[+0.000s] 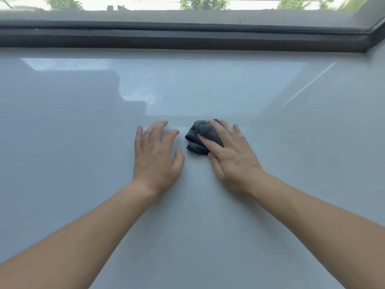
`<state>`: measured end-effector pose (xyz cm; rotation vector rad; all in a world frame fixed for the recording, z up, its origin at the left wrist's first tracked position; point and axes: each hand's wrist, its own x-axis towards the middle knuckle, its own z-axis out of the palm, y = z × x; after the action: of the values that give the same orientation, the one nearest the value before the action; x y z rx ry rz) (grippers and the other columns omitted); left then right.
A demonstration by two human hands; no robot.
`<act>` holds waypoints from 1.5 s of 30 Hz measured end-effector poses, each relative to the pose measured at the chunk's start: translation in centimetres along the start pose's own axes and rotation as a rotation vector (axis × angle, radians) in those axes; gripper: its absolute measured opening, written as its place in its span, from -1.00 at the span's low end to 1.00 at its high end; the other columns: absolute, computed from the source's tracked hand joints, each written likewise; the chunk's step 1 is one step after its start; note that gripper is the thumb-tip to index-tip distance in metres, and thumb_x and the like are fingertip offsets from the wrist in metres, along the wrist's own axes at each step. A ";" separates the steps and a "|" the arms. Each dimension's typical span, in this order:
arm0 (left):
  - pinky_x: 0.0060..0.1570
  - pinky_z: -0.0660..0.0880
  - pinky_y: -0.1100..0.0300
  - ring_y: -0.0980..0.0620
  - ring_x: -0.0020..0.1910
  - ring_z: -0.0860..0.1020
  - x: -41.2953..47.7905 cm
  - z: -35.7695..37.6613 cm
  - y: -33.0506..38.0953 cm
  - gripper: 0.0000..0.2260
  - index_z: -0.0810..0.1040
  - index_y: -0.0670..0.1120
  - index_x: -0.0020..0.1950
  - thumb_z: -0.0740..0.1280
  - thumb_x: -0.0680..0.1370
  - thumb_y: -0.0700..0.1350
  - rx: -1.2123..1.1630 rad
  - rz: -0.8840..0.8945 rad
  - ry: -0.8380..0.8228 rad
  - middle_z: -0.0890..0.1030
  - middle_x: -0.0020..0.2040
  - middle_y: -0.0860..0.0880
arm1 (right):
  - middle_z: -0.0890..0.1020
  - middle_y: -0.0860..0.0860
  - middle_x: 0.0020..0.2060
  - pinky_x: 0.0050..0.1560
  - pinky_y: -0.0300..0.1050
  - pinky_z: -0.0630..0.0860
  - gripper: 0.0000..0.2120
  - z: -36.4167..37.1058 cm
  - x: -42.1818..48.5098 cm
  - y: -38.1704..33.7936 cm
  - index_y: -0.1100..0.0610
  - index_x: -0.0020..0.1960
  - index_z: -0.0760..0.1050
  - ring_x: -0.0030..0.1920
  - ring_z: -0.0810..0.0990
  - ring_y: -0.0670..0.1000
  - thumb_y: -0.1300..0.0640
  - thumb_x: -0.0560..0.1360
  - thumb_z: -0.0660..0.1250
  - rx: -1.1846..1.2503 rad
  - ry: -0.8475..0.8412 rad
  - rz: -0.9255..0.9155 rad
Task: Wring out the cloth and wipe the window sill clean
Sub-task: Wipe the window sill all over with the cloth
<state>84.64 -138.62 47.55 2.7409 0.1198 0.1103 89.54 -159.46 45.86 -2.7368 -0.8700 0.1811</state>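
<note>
Pale, glossy window sill (83, 163) seen from above, reflecting the bright window. The right hand (231, 155) lies flat on a dark grey cloth (198, 136), fingers extended and slightly spread, pressing rather than gripping. The cloth is bunched into a compact wad on the sill, near its middle, and shows from under the fingers on the thumb side. The left hand (155, 157) rests palm-down on the bare sill just beside the cloth, apart from it, fingers straight and holding nothing.

Step in hand, as judged: wiping, since the cloth is down on the surface under a flat palm and not being twisted between two hands. Whether it is damp cannot be told. The next move calls for steady downward pressure while the right hand sweeps the wad across the sill. The wad touches only a small area, so covering the sill calls for many passes or for spreading the cloth out.

Beyond the hands, a dark window frame (187, 40) borders the far edge, with blurred trees (204, 2) outside. No bucket, basin or other container is in view.
</note>
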 end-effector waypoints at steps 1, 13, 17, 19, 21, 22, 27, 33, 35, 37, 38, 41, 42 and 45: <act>0.54 -0.11 -0.14 -0.15 0.52 0.21 1.8 0.0 -0.4 -0.55 0.44 -0.07 0.37 0.13 0.52 0.04 0.008 -0.004 -0.011 0.32 0.49 -0.16 | 0.19 0.07 0.57 0.56 0.23 -0.03 -0.50 -0.2 0.2 0.7 -0.07 0.51 0.33 0.56 0.13 0.19 0.03 0.57 0.07 -0.019 -0.038 -0.050; 0.53 -0.26 -0.11 -0.05 0.60 -0.21 6.4 0.9 -2.3 -0.37 0.05 -0.01 0.61 -0.09 0.55 0.16 0.161 -0.054 -0.160 -0.08 0.63 -0.12 | 0.11 0.06 0.59 0.57 0.18 -0.14 -0.49 -1.1 9.1 2.1 -0.06 0.55 0.26 0.58 0.03 0.18 0.02 0.59 0.06 0.022 0.030 0.110; 0.53 -0.25 -0.10 -0.11 0.59 -0.07 6.7 0.5 -2.1 -0.40 0.21 -0.04 0.55 0.00 0.52 0.14 0.109 -0.065 -0.146 0.08 0.59 -0.16 | 0.16 0.05 0.57 0.55 0.23 -0.10 -0.50 -2.8 12.2 7.4 -0.11 0.53 0.28 0.55 0.11 0.18 0.02 0.59 0.07 -0.047 0.073 0.240; 0.54 -0.22 -0.11 -0.15 0.55 0.04 8.1 0.2 -2.0 -0.46 0.32 -0.07 0.45 0.07 0.51 0.09 0.058 -0.067 -0.121 0.19 0.50 -0.16 | 0.12 0.06 0.57 0.56 0.22 -0.15 -0.52 -3.5 14.2 8.8 -0.10 0.55 0.23 0.56 0.07 0.16 0.03 0.63 0.07 -0.001 0.164 0.561; 0.54 -0.23 -0.08 -0.14 0.56 0.03 10.2 0.4 -1.8 -0.48 0.32 -0.07 0.45 0.08 0.52 0.07 0.015 -0.045 -0.102 0.18 0.50 -0.15 | 0.08 0.09 0.58 0.56 0.22 -0.17 -0.51 -3.3 16.0 7.6 -0.06 0.57 0.17 0.57 0.02 0.17 0.01 0.64 0.05 -0.002 0.219 0.748; 0.54 -0.25 -0.07 -0.11 0.58 -0.04 11.1 0.6 -1.7 -0.46 0.28 -0.05 0.49 0.07 0.53 0.08 0.010 -0.031 -0.113 0.12 0.56 -0.15 | 0.06 0.11 0.58 0.56 0.21 -0.16 -0.50 -2.9 16.6 6.2 -0.04 0.58 0.15 0.58 -0.01 0.18 0.00 0.64 0.05 0.004 0.214 0.751; 0.53 -0.26 -0.10 -0.05 0.60 -0.21 12.0 1.6 -1.4 -0.38 0.06 -0.01 0.61 -0.06 0.56 0.14 0.136 -0.021 -0.163 -0.09 0.64 -0.11 | 0.12 0.08 0.58 0.57 0.16 -0.14 -0.51 -1.8 16.2 3.1 -0.07 0.55 0.24 0.58 0.04 0.17 0.03 0.62 0.11 -0.003 0.076 0.223; 0.53 -0.22 -0.13 -0.07 0.59 -0.22 12.2 1.7 -1.1 -0.40 0.05 -0.02 0.61 -0.04 0.57 0.12 0.151 -0.025 -0.170 -0.10 0.63 -0.13 | 0.16 0.09 0.56 0.55 0.23 -0.07 -0.53 -2.5 19.4 6.6 -0.07 0.53 0.29 0.55 0.11 0.17 0.00 0.61 0.12 0.008 0.226 0.566; 0.53 -0.19 -0.14 -0.07 0.60 -0.20 12.1 1.8 -1.2 -0.40 0.08 -0.03 0.60 -0.03 0.57 0.12 0.152 -0.027 -0.169 -0.07 0.63 -0.14 | 0.18 0.11 0.55 0.55 0.23 -0.05 -0.52 -1.5 19.5 3.7 -0.06 0.53 0.30 0.55 0.11 0.18 -0.01 0.60 0.12 0.014 0.226 0.456; 0.54 -0.18 -0.15 -0.08 0.60 -0.17 12.2 1.8 -1.3 -0.40 0.12 -0.04 0.59 -0.02 0.57 0.12 0.148 -0.026 -0.159 -0.04 0.63 -0.14 | 0.20 0.11 0.55 0.56 0.22 -0.07 -0.52 -1.2 18.9 2.6 -0.06 0.52 0.31 0.55 0.12 0.18 0.00 0.60 0.11 0.011 0.153 0.278; 0.54 -0.18 -0.15 -0.08 0.60 -0.17 12.2 1.8 -1.4 -0.40 0.13 -0.04 0.59 -0.02 0.57 0.12 0.146 -0.024 -0.161 -0.04 0.63 -0.14 | 0.21 0.10 0.55 0.56 0.22 -0.08 -0.52 -1.5 18.7 3.3 -0.07 0.52 0.30 0.55 0.13 0.18 -0.01 0.60 0.11 0.000 0.116 0.238; 0.54 -0.17 -0.15 -0.08 0.60 -0.17 12.2 1.7 -1.4 -0.40 0.11 -0.04 0.59 -0.03 0.56 0.12 0.153 -0.023 -0.167 -0.04 0.63 -0.14 | 0.22 0.09 0.54 0.54 0.25 0.01 -0.51 -2.9 18.0 7.9 -0.07 0.51 0.31 0.50 0.21 0.19 -0.03 0.58 0.09 -0.045 0.136 0.321; 0.54 -0.17 -0.15 -0.08 0.60 -0.17 12.2 1.7 -1.4 -0.40 0.11 -0.04 0.59 -0.04 0.56 0.12 0.157 -0.022 -0.170 -0.04 0.63 -0.14 | 0.23 0.10 0.54 0.52 0.27 0.07 -0.50 -3.5 17.5 10.0 -0.07 0.51 0.32 0.48 0.23 0.20 -0.05 0.57 0.08 -0.033 0.155 0.388; 0.54 -0.17 -0.15 -0.09 0.60 -0.17 12.2 1.7 -1.3 -0.40 0.11 -0.04 0.59 -0.04 0.56 0.12 0.152 -0.021 -0.167 -0.03 0.63 -0.15 | 0.22 0.09 0.53 0.49 0.28 0.11 -0.51 -5.1 15.5 14.7 -0.07 0.50 0.33 0.47 0.23 0.19 -0.06 0.58 0.05 -0.024 0.200 0.534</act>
<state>96.79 -136.82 46.21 2.8855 0.1141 -0.1388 111.17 -163.07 46.00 -2.8832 -0.0779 -0.0053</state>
